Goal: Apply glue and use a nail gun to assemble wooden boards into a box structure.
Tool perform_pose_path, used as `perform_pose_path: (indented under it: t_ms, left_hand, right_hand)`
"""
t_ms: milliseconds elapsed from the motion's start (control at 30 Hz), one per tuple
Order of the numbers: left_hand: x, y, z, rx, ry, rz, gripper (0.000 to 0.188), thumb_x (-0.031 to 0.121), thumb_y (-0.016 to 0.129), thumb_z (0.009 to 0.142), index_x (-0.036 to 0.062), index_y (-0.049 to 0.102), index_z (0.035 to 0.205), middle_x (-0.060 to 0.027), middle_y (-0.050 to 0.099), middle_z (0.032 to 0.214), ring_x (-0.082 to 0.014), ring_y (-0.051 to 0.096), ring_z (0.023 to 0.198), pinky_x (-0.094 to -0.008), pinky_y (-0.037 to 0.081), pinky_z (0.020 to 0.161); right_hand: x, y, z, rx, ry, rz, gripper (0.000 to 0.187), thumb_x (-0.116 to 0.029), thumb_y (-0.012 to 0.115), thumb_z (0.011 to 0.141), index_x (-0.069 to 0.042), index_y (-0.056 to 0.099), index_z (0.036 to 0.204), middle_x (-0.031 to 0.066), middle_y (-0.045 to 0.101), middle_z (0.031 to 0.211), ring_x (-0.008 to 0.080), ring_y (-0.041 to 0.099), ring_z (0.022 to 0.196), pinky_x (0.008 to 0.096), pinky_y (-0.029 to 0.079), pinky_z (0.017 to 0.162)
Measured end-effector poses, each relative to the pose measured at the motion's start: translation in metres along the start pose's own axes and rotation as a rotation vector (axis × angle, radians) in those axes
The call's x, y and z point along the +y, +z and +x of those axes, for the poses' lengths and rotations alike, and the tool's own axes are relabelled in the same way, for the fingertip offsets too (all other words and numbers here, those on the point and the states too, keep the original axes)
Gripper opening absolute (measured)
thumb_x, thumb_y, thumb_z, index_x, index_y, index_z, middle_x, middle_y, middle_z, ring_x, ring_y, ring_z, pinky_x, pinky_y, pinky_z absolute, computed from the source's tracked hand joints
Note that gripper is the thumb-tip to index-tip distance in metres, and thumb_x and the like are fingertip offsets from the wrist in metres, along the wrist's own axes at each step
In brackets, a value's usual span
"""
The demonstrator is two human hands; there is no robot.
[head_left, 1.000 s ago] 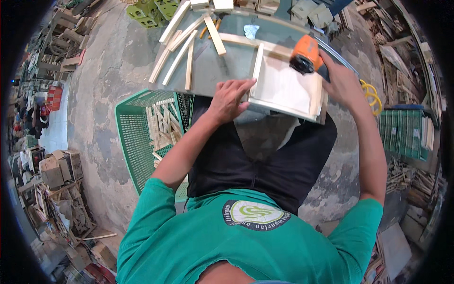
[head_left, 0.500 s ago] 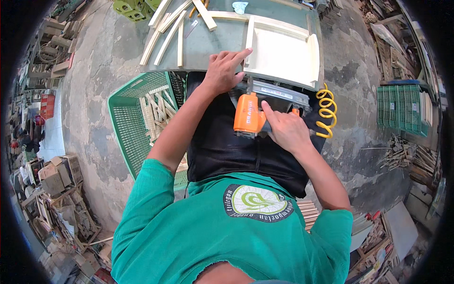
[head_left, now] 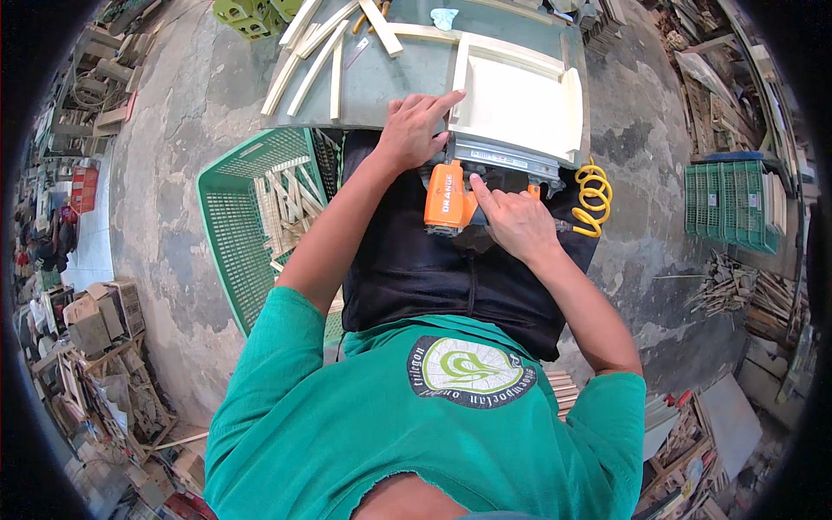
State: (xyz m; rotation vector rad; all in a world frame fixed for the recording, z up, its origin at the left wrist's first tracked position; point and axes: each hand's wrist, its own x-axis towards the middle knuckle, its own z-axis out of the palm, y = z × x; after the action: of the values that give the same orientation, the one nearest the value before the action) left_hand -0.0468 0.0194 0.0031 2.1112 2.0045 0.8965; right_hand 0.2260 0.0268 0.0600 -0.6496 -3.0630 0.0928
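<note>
A pale wooden frame with a white panel (head_left: 516, 102) lies at the near right of the workbench. My left hand (head_left: 412, 130) grips the near end of its left side strip (head_left: 460, 62), index finger stretched along the wood and thumb below. In my right hand (head_left: 522, 225) is an orange nail gun (head_left: 445, 201), held by its handle, which my fingers mostly cover. Its silver magazine lies alongside the frame's near edge, and its nose is close to the strip's near end below my left thumb. Whether the nose touches the wood cannot be made out.
A yellow coiled air hose (head_left: 593, 198) runs from the gun at the right. Loose wooden strips (head_left: 336, 82) lie on the bench's left (head_left: 381, 82). A green basket of offcuts (head_left: 227, 208) stands by my left arm, and green crates (head_left: 730, 204) stand farther right.
My right hand has brought the nail gun slightly up and left, closer to the frame's near edge. My left hand keeps its place on the strip.
</note>
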Motion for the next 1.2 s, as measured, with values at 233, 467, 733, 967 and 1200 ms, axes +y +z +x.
perform_pose_path:
  t_ms: [233,467,733,967,1200]
  left_hand:
    - [0.002,-0.003,0.001,-0.014,-0.009,-0.021,0.087,0.016,0.084,0.080,0.0303,0.047,0.158,0.0009,0.069,0.125,-0.0233,0.061,0.122,-0.0450,0.039,0.101]
    - [0.003,-0.005,0.002,-0.041,-0.028,-0.016,0.087,0.017,0.083,0.081,0.0296,0.047,0.158,0.0010,0.068,0.123,-0.0232,0.060,0.122,-0.0445,0.039,0.101]
    - [0.001,-0.004,0.002,-0.046,-0.019,-0.023,0.088,0.016,0.083,0.080,0.0294,0.046,0.158,0.0007,0.068,0.122,-0.0237,0.060,0.122,-0.0446,0.039,0.102]
    - [0.003,-0.004,0.001,-0.039,-0.026,-0.015,0.088,0.016,0.083,0.080,0.0296,0.046,0.158,0.0000,0.068,0.123,-0.0243,0.061,0.123,-0.0451,0.039,0.103]
    - [0.000,-0.001,-0.002,-0.015,-0.011,-0.010,0.088,0.017,0.083,0.080,0.0297,0.046,0.159,-0.0007,0.069,0.125,-0.0245,0.061,0.123,-0.0453,0.038,0.103]
  right_hand:
    - [-0.001,0.003,0.000,-0.001,0.011,-0.018,0.059,-0.011,0.067,0.091,-0.008,0.057,0.149,0.0053,0.066,0.078,0.0251,0.069,0.069,0.0380,0.056,0.066]
    - [-0.001,-0.002,-0.001,-0.007,0.031,0.076,0.058,-0.011,0.067,0.090,-0.007,0.057,0.148,0.0077,0.069,0.081,0.0277,0.071,0.070,0.0408,0.058,0.068]
    - [0.001,-0.002,0.000,-0.018,0.034,0.088,0.059,-0.012,0.068,0.090,-0.008,0.058,0.148,0.0080,0.068,0.081,0.0284,0.070,0.069,0.0413,0.058,0.068]
    - [0.000,0.003,0.000,0.007,0.014,0.068,0.060,-0.011,0.068,0.089,-0.008,0.057,0.148,0.0069,0.067,0.079,0.0272,0.070,0.069,0.0407,0.058,0.067]
    - [-0.001,0.003,0.001,0.010,0.018,0.065,0.060,-0.010,0.067,0.089,-0.008,0.057,0.148,0.0068,0.067,0.079,0.0280,0.070,0.068,0.0407,0.058,0.066]
